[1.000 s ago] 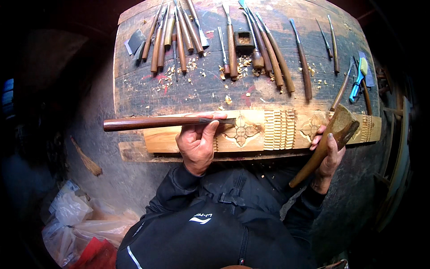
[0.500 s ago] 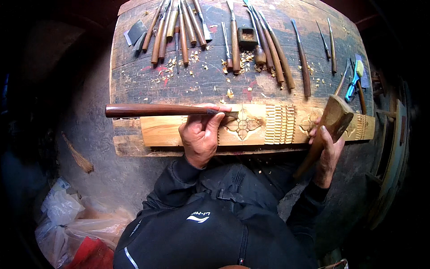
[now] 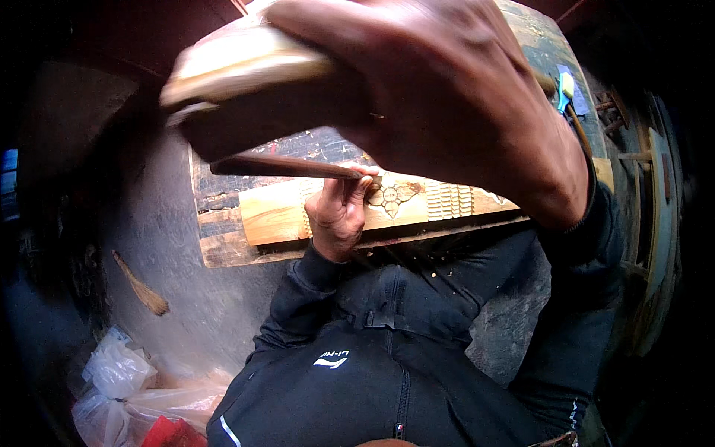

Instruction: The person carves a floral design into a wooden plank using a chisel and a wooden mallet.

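My left hand (image 3: 337, 223) is closed round the lower end of a carving chisel (image 3: 287, 166), whose long dark wooden handle slants out to the left. The chisel's tip is at or near a carved flower (image 3: 391, 197) on a pale wooden board (image 3: 272, 217); my fingers hide the exact contact. Raised high and close to the camera, my right hand (image 3: 462, 97) grips a wooden mallet (image 3: 253, 82), blurred by motion. The mallet's block hangs over the chisel handle's left end, and whether they touch I cannot tell.
The board lies along the near edge of a worn workbench (image 3: 223, 249). A blue brush (image 3: 566, 91) rests at the bench's right end. On the floor at left are a small broom (image 3: 143, 289) and a plastic bag (image 3: 119, 376). My right arm hides most of the bench top.
My right hand has swung the mallet up and leftward from beside the board's right part. My left hand still holds the chisel by the flower. The view has shifted slightly.
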{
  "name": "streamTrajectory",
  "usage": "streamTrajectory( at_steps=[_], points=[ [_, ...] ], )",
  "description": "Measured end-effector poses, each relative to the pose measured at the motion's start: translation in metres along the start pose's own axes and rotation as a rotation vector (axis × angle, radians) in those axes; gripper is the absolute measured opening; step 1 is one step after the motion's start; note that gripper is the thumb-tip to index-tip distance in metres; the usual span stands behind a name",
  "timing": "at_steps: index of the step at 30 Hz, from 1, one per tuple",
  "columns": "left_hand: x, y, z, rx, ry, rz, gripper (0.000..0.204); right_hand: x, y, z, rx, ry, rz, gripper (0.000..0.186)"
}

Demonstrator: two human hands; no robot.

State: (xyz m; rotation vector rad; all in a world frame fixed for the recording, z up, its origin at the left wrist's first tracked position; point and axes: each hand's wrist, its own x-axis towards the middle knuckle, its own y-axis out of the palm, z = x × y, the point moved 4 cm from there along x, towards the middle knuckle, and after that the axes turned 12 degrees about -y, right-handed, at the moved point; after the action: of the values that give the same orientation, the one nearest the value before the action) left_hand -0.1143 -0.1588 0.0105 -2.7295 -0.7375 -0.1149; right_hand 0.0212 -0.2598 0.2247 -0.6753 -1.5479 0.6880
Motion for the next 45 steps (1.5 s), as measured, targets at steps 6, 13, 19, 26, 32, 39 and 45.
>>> streamTrajectory(
  at_steps=[6, 13, 19, 26, 32, 39, 45],
  points=[
    [-0.006, 0.009, -0.004, 0.143, 0.058, -0.067, 0.031, 0.043, -0.001, 0.016, 0.216, -0.178, 0.008, 0.061],
    [-0.015, 0.003, 0.056, 0.082, 0.349, -0.073, 0.049, 0.027, -0.007, 0.033, -0.091, -0.307, 0.003, 0.065],
    [-0.023, 0.008, 0.056, 0.126, 0.249, -0.101, 0.048, 0.051, -0.033, 0.035, 0.032, -0.221, -0.308, 0.028],
    [-0.016, 0.000, 0.066, 0.123, 0.268, -0.109, 0.058, 0.042, 0.005, 0.061, -0.555, -0.279, 0.034, 0.044],
    [-0.016, 0.007, 0.071, 0.109, 0.276, -0.108, 0.067, 0.065, -0.038, 0.044, 0.131, -0.101, -0.291, 0.031],
    [-0.017, 0.001, 0.096, 0.139, 0.265, -0.108, 0.080, 0.050, 0.001, 0.057, -0.547, -0.386, -0.557, 0.008],
    [-0.014, 0.003, 0.076, 0.147, 0.255, -0.088, 0.055, 0.071, -0.011, 0.047, 0.008, -0.003, -0.418, 0.035]
  ],
)
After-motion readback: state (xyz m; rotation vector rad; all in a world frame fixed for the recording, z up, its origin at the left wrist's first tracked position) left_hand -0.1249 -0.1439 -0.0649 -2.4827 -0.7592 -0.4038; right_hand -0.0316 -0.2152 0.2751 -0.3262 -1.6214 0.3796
